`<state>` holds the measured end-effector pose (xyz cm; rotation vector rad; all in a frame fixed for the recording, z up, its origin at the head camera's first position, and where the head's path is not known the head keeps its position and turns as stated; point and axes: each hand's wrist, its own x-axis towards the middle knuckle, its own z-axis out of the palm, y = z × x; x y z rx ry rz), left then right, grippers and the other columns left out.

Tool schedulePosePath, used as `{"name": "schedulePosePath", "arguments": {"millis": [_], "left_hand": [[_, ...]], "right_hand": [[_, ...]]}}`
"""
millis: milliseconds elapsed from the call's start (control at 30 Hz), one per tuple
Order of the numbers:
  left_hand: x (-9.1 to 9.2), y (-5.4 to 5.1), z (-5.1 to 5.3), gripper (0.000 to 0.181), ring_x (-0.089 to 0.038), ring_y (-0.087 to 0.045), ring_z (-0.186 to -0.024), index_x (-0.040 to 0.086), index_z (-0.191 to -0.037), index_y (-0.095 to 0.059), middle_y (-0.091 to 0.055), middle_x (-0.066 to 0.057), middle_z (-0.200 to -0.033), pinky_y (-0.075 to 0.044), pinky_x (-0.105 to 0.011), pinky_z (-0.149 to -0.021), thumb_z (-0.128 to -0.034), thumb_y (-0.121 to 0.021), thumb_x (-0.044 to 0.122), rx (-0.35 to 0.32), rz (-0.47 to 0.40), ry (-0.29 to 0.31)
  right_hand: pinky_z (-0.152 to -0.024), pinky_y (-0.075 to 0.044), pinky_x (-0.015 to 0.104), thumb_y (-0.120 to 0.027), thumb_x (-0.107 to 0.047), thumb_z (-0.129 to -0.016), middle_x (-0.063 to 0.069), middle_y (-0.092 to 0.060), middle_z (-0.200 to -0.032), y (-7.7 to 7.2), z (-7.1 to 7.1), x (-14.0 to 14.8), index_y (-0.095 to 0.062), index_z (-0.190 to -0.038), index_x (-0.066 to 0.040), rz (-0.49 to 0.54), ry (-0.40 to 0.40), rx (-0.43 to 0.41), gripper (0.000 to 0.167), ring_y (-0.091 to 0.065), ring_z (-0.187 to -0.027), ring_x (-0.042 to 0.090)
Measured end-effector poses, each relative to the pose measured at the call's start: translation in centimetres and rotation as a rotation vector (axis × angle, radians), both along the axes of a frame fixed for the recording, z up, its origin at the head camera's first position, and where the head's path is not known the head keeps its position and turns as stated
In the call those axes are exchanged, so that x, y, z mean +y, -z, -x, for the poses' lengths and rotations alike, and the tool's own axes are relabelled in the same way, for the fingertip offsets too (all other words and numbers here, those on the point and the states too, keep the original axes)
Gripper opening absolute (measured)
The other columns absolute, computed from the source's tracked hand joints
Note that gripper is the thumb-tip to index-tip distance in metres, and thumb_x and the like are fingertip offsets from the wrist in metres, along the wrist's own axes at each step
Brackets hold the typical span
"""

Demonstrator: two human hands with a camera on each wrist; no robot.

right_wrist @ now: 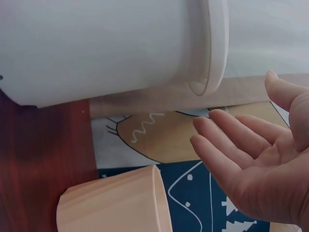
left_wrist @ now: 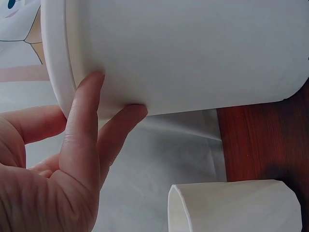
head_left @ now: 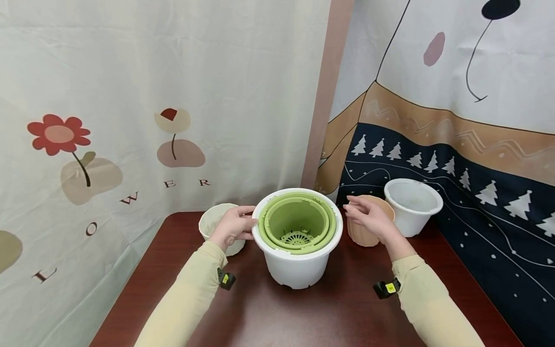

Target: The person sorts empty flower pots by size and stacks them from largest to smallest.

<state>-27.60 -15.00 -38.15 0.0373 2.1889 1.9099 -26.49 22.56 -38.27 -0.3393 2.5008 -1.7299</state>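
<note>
In the head view a large white flowerpot (head_left: 297, 270) stands upright at the middle of the table, with green pots (head_left: 299, 212) nested inside it. A slotted base shows at the bottom of the innermost one. My left hand (head_left: 234, 225) grips the white flowerpot's left rim, its thumb at the rim and its fingertips (left_wrist: 137, 110) against the outer wall just below. My right hand (head_left: 368, 217) is held apart from the pot's right side, palm facing it and fingers extended, holding nothing. Between that hand's fingers and the white rim a gap shows in the right wrist view.
A cream pot (head_left: 212, 219) stands behind my left hand. To the right, a peach ribbed pot (head_left: 364, 233) sits partly hidden by my right hand, with another white pot (head_left: 409, 219) beside it. Printed curtains (head_left: 243, 96) hang behind the dark red table (head_left: 277, 318).
</note>
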Motion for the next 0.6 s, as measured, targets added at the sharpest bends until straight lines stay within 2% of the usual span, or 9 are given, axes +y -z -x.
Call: {"name": "schedulePosePath", "arguments": {"millis": [300, 367, 433, 533, 600], "left_hand": [[0.1, 0.0, -0.1, 0.051, -0.020, -0.068, -0.079, -0.007, -0.143, -0.045, -0.063, -0.024, -0.115, -0.061, -0.037, -0.066, -0.0930, -0.058, -0.005, 0.004, 0.014, -0.006], [0.1, 0.0, -0.1, 0.051, -0.020, -0.068, -0.079, -0.008, -0.143, -0.044, -0.063, -0.024, -0.115, -0.061, -0.037, -0.065, -0.0933, -0.057, -0.005, 0.006, 0.012, -0.003], [0.0, 0.0, -0.1, 0.051, -0.019, -0.068, -0.079, -0.008, -0.143, -0.044, -0.062, -0.024, -0.116, -0.061, -0.037, -0.066, -0.0936, -0.057, -0.005, 0.003, 0.007, -0.001], [0.0, 0.0, 0.0, 0.052, -0.020, -0.068, -0.080, -0.009, -0.143, -0.043, -0.062, -0.025, -0.116, -0.061, -0.039, -0.068, -0.0937, -0.057, -0.005, 0.001, -0.002, 0.001], [0.0, 0.0, -0.1, 0.052, -0.020, -0.068, -0.080, -0.009, -0.143, -0.043, -0.062, -0.025, -0.116, -0.061, -0.042, -0.070, -0.0936, -0.057, -0.006, 0.000, -0.009, 0.000]], "right_hand": [[-0.102, -0.046, 0.048, -0.059, -0.027, -0.101, 0.027, -0.048, -0.141, 0.2, -0.8, 1.4, -0.038, -0.149, 0.004, -0.094, 0.105, 0.100, 0.060, -0.047, -0.128, 0.040], [-0.100, -0.048, 0.042, -0.059, -0.027, -0.101, 0.026, -0.048, -0.141, 0.2, -1.0, 1.8, -0.039, -0.148, 0.004, -0.092, 0.124, 0.111, 0.060, -0.047, -0.128, 0.039], [-0.095, -0.049, 0.031, -0.059, -0.027, -0.101, 0.026, -0.050, -0.139, 0.3, -1.2, 2.2, -0.039, -0.149, 0.003, -0.094, 0.145, 0.119, 0.060, -0.048, -0.127, 0.039], [-0.087, -0.047, 0.015, -0.059, -0.030, -0.101, 0.027, -0.053, -0.136, 0.4, -1.5, 2.9, -0.039, -0.149, 0.002, -0.100, 0.174, 0.126, 0.061, -0.049, -0.125, 0.038], [-0.083, -0.044, 0.010, -0.059, -0.030, -0.101, 0.028, -0.054, -0.135, 0.5, -1.7, 3.4, -0.038, -0.149, 0.002, -0.107, 0.188, 0.127, 0.061, -0.049, -0.124, 0.038]]}}
